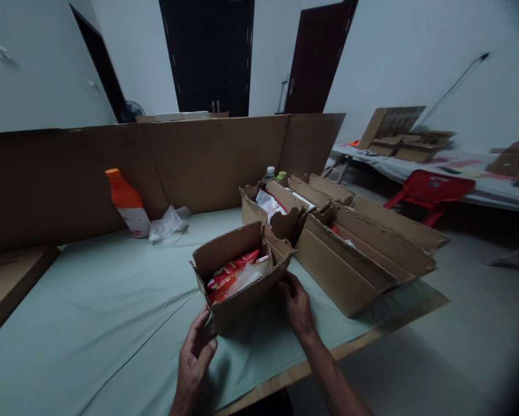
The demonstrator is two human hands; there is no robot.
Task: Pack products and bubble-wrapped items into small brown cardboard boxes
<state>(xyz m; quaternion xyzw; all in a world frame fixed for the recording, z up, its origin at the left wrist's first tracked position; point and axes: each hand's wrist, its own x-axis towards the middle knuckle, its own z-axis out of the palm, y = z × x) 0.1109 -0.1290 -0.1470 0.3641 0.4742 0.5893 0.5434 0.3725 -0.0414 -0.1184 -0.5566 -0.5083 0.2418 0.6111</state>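
A small open cardboard box (246,300) is between my two hands near the front edge of the table. Inside it lie red and white plastic packets (235,276), one with a clear or whitish part. My left hand (194,352) has its fingers against the box's left end, with the thumb apart near the front corner. At the right end, my right hand (297,303) curls its fingers around the lower corner; some fingertips are hidden behind the cardboard. Whether the box's bottom is off the cloth I cannot tell.
More divided cardboard boxes (341,271) with packets and bottles stand to the right. An orange-capped bottle (127,205) and crumpled clear plastic (168,225) are at the back left. A tall cardboard panel (216,162) borders the green cloth. A red chair (435,190) stands beyond.
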